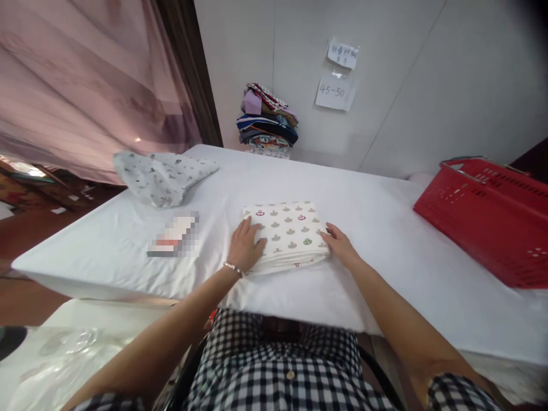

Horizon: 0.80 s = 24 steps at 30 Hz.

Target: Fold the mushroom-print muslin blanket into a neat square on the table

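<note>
A folded white cloth [287,231] with a pattern of small beige, red and green shapes lies flat in front of me, its layered edge facing my body. My left hand [246,245] rests on the cloth's left side, fingers stretched out and thumb apart. At the right edge, my right hand [341,244] touches the cloth with its fingertips, the fingers extended. Neither hand grips the fabric. The exact kind of cloth does not show.
A white-covered table [377,211] carries everything. A crumpled patterned cloth [165,177] and a pixelated flat object [174,235] lie to the left. A red plastic basket [483,220] stands at the right. Folded clothes [268,123] are stacked by the wall, near paper signs [336,91].
</note>
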Motion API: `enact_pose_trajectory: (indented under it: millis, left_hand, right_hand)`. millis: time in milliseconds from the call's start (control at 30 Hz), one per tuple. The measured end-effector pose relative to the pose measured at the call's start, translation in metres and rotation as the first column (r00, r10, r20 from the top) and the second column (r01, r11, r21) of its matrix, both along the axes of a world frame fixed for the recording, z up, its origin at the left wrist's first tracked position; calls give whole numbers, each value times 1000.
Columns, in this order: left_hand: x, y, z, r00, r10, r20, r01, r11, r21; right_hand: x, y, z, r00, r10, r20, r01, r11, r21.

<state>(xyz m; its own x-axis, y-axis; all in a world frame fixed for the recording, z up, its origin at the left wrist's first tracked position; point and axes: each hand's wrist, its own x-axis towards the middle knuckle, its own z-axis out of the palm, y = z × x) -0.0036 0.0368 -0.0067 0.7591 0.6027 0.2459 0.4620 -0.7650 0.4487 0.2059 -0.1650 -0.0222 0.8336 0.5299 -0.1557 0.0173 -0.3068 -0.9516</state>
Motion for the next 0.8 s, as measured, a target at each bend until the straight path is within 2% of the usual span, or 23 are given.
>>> enact_pose_trajectory:
  millis: [67,133,233,433,533,633,700,800]
  left_hand:
    - [-15,-25,-1,988,-143,-61,150,978,147]
    - [-24,-45,-2,956,-271,-114,291,931,222]
    - [-22,-61,-2,922,-353,-161,385,882,272]
    - [-1,-55,-5,937,-310,-162,345,899,269]
    - [5,-50,-3,940,-305,-153,332,920,208]
    - [8,-51,0,964,-227,-140,244,962,123]
    - [9,-54,3,974,-174,-142,185,980,68]
    - [9,-60,5,981,-141,-135,145,989,22]
  right_hand:
    - [-12,-14,-3,999,-40,-10,41,998,41]
    - [-21,-23,-4,998,-60,-29,63,993,103]
    - [-34,-29,-6,995,-95,-24,98,980,175]
    - [-51,-35,-19,984,-175,43,162,963,216]
    - [-54,-38,-24,985,-159,61,140,960,242]
    - [-54,-38,-27,986,-139,88,112,961,254]
    - [-53,-38,-29,979,-127,160,89,970,226]
    - [-52,-37,-34,939,-99,329,70,992,101]
